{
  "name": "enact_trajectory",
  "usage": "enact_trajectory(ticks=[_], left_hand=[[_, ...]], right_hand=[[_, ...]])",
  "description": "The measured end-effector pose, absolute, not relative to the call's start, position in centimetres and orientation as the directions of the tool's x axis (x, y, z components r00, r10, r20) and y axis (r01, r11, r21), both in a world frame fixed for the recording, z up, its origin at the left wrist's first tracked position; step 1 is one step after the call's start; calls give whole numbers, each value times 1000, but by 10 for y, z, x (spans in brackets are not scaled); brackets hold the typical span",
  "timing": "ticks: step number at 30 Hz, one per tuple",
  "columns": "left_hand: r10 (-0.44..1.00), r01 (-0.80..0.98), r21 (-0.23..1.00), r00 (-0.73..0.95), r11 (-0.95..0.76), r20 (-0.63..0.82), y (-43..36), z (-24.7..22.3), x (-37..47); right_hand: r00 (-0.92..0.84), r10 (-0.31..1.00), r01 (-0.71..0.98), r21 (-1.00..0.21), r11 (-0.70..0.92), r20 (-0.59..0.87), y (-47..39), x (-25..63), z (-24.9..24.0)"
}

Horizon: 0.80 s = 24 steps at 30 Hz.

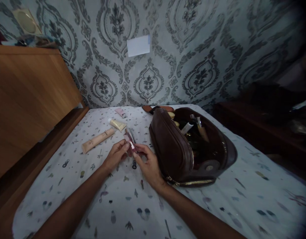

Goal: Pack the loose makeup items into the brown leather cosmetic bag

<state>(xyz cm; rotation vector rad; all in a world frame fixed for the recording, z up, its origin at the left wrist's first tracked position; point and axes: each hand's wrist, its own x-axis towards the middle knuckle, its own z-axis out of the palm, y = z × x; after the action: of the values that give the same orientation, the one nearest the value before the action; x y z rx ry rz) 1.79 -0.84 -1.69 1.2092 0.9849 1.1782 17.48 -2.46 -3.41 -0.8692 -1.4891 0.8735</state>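
Observation:
Between my two hands is a slim pink lip gloss tube (pixel 132 145). My left hand (pixel 118 152) pinches it from the left, and the fingers of my right hand (pixel 149 164) close on its lower end. Just beyond my fingertips, other slender cosmetic tubes (pixel 129 132) lie on the cloth, partly hidden. To the left lie a long beige tube (pixel 98 140), a cream-coloured tube with a white cap (pixel 117 124) and a small pink tube (pixel 121 113). Right of my hands stands a brown leather bag (pixel 167 146), unzipped, with several cosmetics inside.
A white printed cloth (pixel 128 205) covers the surface. On the left rises a wooden cabinet (pixel 30 99) with things on top. Patterned wallpaper (pixel 148 79) with a white paper (pixel 138 46) is behind. Dark furniture (pixel 257 122) stands on the right.

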Motion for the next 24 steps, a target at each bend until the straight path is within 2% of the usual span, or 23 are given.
enact_trajectory(ticks=[5,11,24], left_hand=[[997,-191,981,60,-39,51,-8,-14,17],[999,-248,968,23,-32,39,-9,-7,17],[998,-251,968,-53,4,-18,-9,-2,16]], right_hand=[[-73,922,-71,-924,376,381,-22,174,-35],[-94,944,-103,-946,306,316,-21,176,-39],[-150,916,-51,-928,370,373,-25,175,-32]])
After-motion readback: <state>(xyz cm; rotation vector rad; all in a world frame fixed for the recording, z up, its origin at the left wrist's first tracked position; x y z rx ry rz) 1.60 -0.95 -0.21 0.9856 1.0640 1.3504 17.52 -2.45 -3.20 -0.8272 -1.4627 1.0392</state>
